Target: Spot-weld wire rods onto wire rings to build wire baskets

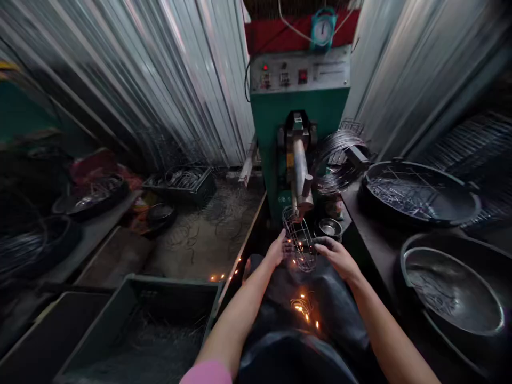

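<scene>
A small wire basket hangs between my two hands, its upper end under the tip of a spot welder's arm. My left hand grips the basket's left side, fingers curled around the wires. On the other side, my right hand pinches the basket's right edge with dark-smudged fingertips. Orange sparks fly off around the basket and fall toward my lap. A dark apron covers my legs, with a few glowing wire pieces on it.
The green welding machine stands ahead, a wire coil beside it. To the right sit a black pan and a metal bowl with wire pieces. Left are a green crate and a wire-filled tray.
</scene>
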The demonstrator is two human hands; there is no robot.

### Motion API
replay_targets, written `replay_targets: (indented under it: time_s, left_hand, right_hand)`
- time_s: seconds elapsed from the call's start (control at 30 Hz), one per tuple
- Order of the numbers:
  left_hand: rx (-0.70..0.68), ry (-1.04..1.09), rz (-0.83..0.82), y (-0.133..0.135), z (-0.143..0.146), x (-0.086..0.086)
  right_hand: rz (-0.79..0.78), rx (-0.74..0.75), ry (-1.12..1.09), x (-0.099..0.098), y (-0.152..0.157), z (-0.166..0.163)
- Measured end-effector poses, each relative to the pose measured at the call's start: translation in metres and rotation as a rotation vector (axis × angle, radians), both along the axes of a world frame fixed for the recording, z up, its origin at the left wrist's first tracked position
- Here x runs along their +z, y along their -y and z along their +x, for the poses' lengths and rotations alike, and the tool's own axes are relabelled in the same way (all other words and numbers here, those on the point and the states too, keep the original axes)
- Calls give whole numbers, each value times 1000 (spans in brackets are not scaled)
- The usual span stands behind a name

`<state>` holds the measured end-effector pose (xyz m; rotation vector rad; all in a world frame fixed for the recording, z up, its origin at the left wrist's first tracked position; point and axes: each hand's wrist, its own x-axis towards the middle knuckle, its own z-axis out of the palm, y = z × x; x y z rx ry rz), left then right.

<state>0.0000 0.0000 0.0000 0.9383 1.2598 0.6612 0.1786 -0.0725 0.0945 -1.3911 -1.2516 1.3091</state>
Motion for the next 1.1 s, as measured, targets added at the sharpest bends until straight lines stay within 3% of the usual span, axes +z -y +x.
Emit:
replay_targets:
  time_s: [0.1, 0.17, 0.23, 0.3, 0.63, 0.93, 1.1]
  left_hand:
    - [18, -294, 576, 14, -14, -7]
    - [-60, -455, 916, 19, -17, -9]
    - [-148, -573, 1146, 18, -15, -10]
    - [-151, -635, 1244, 15, -10, -11]
    - [-193, -612, 1328, 4, -12, -16]
    - [-146, -539, 1315, 7, -8, -11]
    - [-132, -529, 1272, 11, -6, -11]
  right_hand:
    - [-24, 59, 64, -13, 12, 7]
    - [-10, 66, 99, -18, 16, 8]
    - [30, 40, 131, -19, 18, 5]
    - [67, 14, 172, -17, 18, 2]
    - [85, -35, 184, -16, 23, -4]
    - [121, -36, 231, 10, 6, -7]
    - [125, -13, 245, 13, 6, -8]
